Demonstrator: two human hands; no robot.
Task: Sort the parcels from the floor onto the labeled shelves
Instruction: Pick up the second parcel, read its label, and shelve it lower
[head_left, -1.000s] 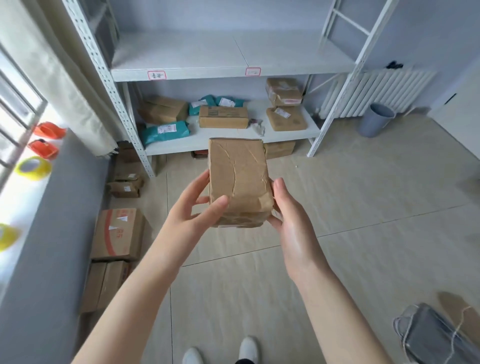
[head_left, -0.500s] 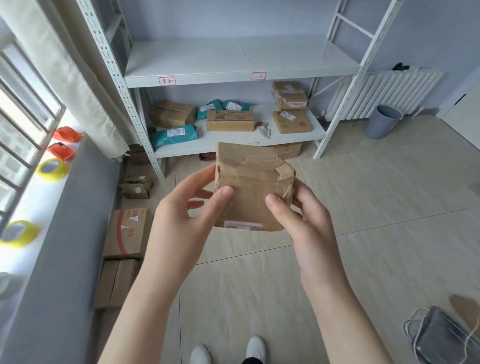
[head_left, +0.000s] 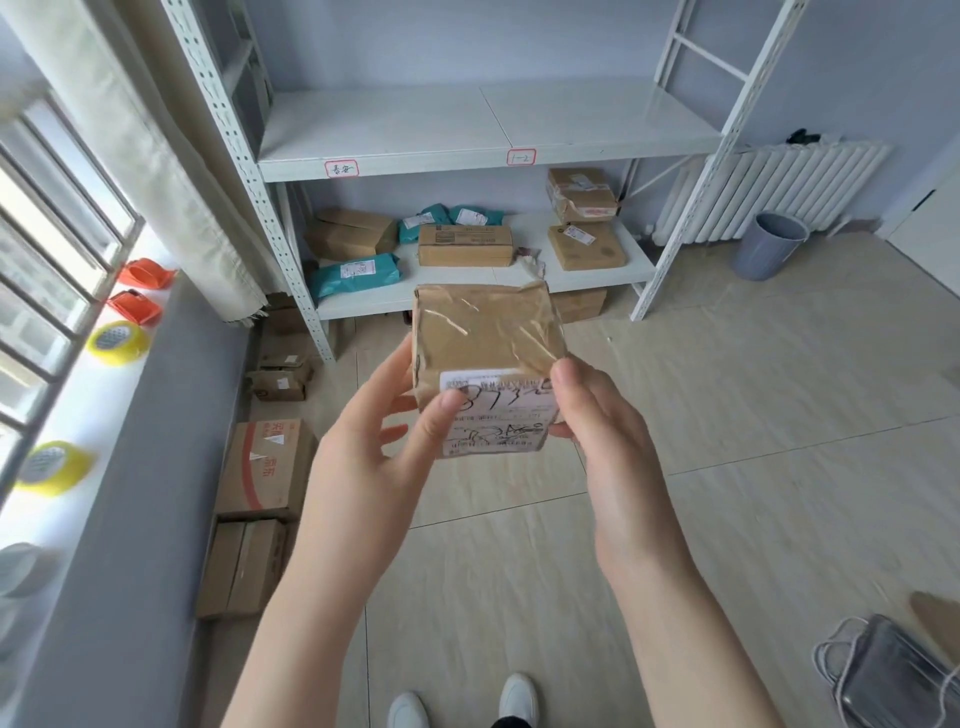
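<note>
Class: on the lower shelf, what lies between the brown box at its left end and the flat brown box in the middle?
Head view: two teal mailers, side by side at the back.

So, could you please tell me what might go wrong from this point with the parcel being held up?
1. The brown parcel is pinched only near its lower end by the left hand and right hand, so it could slip.
2. The left thumb covers part of the white label, so its handwriting may be misread and the parcel shelved wrongly.
3. The lower shelf is already crowded, which leaves little room there.
</note>
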